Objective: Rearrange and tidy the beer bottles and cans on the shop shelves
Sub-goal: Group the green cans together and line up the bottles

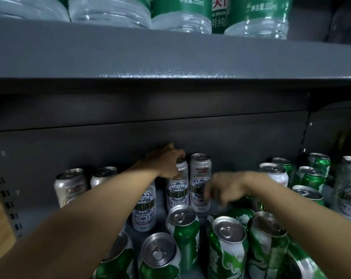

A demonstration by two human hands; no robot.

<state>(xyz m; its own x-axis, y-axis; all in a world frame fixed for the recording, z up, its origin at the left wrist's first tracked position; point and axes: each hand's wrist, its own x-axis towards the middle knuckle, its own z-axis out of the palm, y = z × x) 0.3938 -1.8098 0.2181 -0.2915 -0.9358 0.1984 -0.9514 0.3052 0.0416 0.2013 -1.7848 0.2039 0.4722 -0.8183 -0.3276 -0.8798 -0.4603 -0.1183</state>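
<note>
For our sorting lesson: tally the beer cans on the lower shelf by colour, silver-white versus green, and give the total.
Silver-white cans: 7
Green cans: 11, some partly hidden
Total: 18

Two hands are showing: the left hand [167, 162] and the right hand [227, 189]. At least six silver cans with blue-patterned labels [199, 182] are standing at the far middle and left of the lower shelf, and one more is showing at the far right edge. About eleven green cans [183, 228] are crowding the near middle and the right. Four clear water bottles [182, 15] are sitting on the upper shelf.
</note>
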